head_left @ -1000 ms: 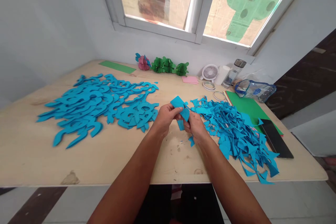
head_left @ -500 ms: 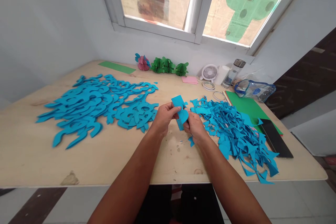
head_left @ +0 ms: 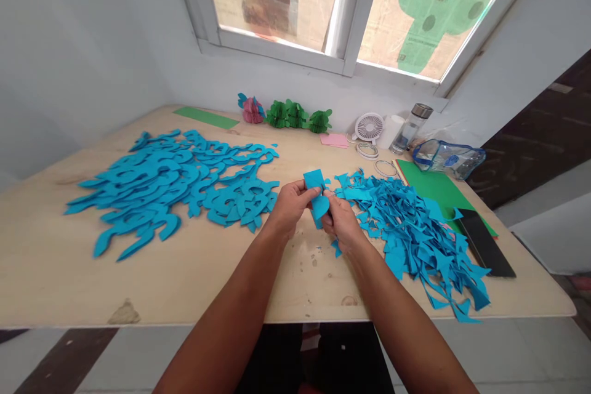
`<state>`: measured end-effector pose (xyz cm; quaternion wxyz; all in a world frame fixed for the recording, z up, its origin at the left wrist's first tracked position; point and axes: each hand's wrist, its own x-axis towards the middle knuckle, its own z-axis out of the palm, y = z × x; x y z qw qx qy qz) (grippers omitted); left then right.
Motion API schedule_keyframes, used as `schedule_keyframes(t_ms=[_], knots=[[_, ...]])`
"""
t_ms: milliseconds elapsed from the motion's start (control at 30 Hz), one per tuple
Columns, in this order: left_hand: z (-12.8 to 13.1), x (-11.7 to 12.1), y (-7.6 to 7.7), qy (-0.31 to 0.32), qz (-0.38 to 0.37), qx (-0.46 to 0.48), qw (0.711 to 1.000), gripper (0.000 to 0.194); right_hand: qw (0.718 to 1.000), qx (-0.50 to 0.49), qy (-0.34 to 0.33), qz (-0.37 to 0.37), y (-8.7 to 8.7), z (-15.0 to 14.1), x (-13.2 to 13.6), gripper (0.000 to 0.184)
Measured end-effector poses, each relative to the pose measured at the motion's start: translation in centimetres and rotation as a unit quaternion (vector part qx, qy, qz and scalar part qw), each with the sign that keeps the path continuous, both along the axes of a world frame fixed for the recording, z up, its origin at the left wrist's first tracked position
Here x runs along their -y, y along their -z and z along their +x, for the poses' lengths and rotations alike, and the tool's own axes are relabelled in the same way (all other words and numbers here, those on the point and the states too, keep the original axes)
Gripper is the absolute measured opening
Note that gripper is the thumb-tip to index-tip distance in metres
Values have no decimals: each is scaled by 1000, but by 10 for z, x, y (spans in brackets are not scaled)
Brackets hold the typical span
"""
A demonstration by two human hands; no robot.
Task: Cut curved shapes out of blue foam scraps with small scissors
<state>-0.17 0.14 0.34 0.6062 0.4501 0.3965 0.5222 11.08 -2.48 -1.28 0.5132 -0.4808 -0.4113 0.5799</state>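
The left hand (head_left: 290,206) pinches the paper (head_left: 314,178), a blue piece with a rounded lower edge, between thumb and fingers. The right hand (head_left: 344,221) is curled at the paper's right side; whether it grips anything cannot be told, its fingers being largely hidden. The paper is above the table (head_left: 207,295), between two blue heaps: overlapping, curved cut-outs (head_left: 157,172) at left and pointed scraps (head_left: 410,215) at right, near the right hand. Beyond the scraps lies a green sheet (head_left: 443,184). Along the wall, from left to right, stand green paper figures (head_left: 295,115), a fan (head_left: 369,128) and a bottle (head_left: 410,130).
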Motion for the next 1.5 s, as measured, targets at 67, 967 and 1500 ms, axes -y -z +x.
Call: schedule_keyframes(t_ms=[67,967,1500], knots=[[0,-1,0,1,3,-9,1000,21,1000,0,-1,4,0,0,0,54],[0,2,-2,-69,-5,-18,997,22,999,17,-45,-2,1,1,1,56],[-2,-2,2,-23,6,-19,1000,25,999,16,-48,-6,7,5,-2,54]])
